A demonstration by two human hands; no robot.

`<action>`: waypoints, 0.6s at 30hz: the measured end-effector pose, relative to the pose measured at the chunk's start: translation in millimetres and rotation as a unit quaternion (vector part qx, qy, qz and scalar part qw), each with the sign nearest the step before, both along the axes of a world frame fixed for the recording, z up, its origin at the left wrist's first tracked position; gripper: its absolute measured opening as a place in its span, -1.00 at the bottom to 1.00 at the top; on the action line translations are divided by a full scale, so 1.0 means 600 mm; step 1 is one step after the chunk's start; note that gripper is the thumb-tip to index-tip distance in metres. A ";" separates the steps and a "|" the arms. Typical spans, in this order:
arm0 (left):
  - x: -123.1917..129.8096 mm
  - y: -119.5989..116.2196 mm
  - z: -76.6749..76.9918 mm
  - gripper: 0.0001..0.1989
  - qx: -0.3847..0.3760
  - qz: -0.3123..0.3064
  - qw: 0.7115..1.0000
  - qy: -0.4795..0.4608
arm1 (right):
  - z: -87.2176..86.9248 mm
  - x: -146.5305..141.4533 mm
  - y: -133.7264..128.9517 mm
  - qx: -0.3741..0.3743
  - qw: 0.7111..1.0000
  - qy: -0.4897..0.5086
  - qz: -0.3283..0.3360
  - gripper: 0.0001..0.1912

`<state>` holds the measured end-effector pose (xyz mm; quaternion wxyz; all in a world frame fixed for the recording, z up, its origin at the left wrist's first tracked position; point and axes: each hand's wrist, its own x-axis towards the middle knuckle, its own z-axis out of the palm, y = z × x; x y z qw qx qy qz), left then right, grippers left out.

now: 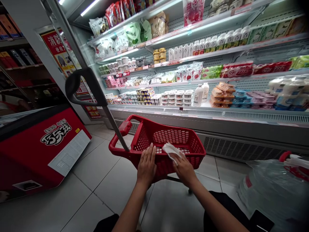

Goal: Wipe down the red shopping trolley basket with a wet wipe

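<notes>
A red plastic shopping cart [166, 129] with perforated sides stands in front of me, its metal pole and dark handle [88, 87] rising to the upper left. My left hand [146, 162] lies flat against the cart's near side, fingers stretched over the rim, holding nothing. A white cloth or tissue [170, 149] is in my right hand [183, 166], pressed at the near rim further right. The fingers of that hand are wrapped on the cloth, which reaches over the basket's edge. Inside the basket I see only its perforated floor and walls.
Behind the cart runs a lit refrigerated shelf [241, 116] with yogurt, bottles and packets. A red freezer chest [31, 161] stands at the left. At the lower right is a large clear plastic bag [267, 190] beside a red handle. Tiled floor [96, 180] lies below.
</notes>
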<state>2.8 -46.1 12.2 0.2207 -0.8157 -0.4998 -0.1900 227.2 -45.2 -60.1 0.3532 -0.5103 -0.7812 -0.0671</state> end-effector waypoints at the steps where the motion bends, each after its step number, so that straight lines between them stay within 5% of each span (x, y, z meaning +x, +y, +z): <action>1: 0.001 -0.002 -0.002 -0.01 0.002 0.002 1.000 0.005 | -0.013 0.036 -0.003 -0.005 1.000 -0.001 -0.022 -0.51; 4: 0.008 -0.006 -0.006 -0.03 0.015 0.010 1.000 0.017 | -0.037 0.126 -0.007 -0.038 0.994 0.018 -0.102 -0.48; 7: 0.021 -0.008 -0.010 -0.04 0.034 0.015 0.999 0.019 | -0.032 0.153 -0.003 -0.057 0.986 0.056 -0.148 -0.44; 10: 0.037 -0.008 -0.015 -0.05 0.047 0.011 0.999 0.013 | -0.003 0.093 0.002 -0.051 0.990 0.075 -0.111 -0.45; 15: 0.053 -0.010 -0.020 -0.16 0.068 0.001 0.998 0.009 | 0.055 -0.076 -0.012 -0.040 0.995 0.065 0.068 -0.45; 18: 0.048 -0.013 -0.010 -0.20 0.066 -0.013 0.998 0.015 | 0.058 -0.097 -0.017 -0.025 0.993 0.068 0.095 -0.43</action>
